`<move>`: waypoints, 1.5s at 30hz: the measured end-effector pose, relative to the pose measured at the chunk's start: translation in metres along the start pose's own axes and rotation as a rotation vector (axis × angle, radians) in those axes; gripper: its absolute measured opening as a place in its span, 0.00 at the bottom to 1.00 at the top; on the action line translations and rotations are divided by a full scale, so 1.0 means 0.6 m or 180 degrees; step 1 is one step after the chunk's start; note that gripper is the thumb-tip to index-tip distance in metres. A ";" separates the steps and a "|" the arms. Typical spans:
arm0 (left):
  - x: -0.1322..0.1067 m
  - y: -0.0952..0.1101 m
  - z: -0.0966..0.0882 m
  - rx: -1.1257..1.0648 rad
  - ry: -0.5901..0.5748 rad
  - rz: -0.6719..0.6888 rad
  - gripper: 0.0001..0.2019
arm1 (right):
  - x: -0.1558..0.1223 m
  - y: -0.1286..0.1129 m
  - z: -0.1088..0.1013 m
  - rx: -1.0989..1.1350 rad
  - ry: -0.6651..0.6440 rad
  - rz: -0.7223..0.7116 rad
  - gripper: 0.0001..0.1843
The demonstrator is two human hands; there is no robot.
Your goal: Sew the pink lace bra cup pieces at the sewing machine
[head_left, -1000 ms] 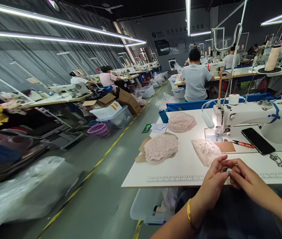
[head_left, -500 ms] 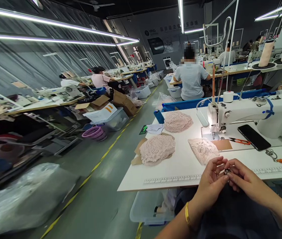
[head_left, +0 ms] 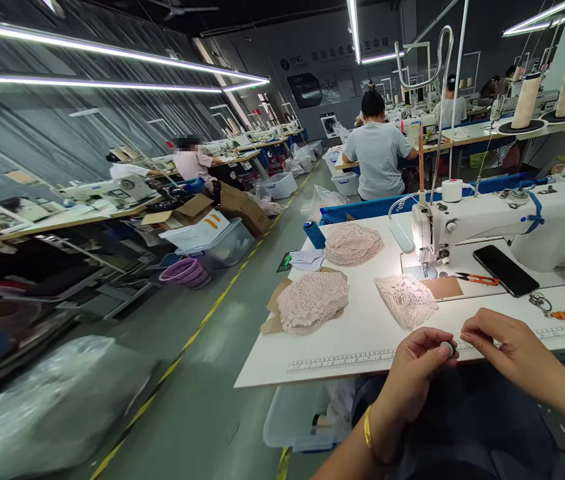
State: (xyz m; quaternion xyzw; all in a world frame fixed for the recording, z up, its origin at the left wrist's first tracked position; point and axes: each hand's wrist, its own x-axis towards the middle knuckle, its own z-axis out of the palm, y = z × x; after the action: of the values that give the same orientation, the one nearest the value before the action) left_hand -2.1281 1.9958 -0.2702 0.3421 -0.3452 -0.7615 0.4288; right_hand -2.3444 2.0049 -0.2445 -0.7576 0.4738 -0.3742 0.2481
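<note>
We pinch a small bobbin [head_left: 447, 347] in our left hand [head_left: 415, 373], fingers closed on it, at the table's [head_left: 362, 327] near edge. Our right hand [head_left: 505, 347] sits just right of it, fingertips pinched together, whether on anything we cannot tell.

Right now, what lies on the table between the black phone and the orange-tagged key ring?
In the head view, nothing: bare white table separates the black phone from the key ring.

Small round metal bobbin [head_left: 447, 347], pinched at left fingertips, over table edge.
</note>
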 end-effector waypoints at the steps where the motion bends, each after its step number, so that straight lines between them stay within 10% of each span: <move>1: -0.001 0.000 -0.001 -0.0039 0.0009 -0.0040 0.20 | 0.001 -0.001 -0.005 -0.0009 0.0003 -0.0080 0.14; 14: -0.004 -0.003 -0.004 -0.0343 0.0214 0.0010 0.21 | -0.012 -0.001 0.048 -0.0929 0.0331 -0.1269 0.08; 33: -0.012 0.010 -0.014 -0.0359 -0.0315 -0.0197 0.23 | 0.026 0.004 0.030 0.0270 -0.0379 0.0396 0.10; 45: -0.034 -0.045 -0.057 -0.0577 -0.0901 -0.0677 0.23 | -0.030 0.108 0.072 -0.0042 -0.0774 0.0127 0.20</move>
State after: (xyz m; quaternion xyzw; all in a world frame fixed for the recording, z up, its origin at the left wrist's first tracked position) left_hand -2.1029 2.0167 -0.3057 0.2261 -0.2940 -0.8710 0.3222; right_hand -2.3491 1.9945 -0.3236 -0.7894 0.4577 -0.2714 0.3060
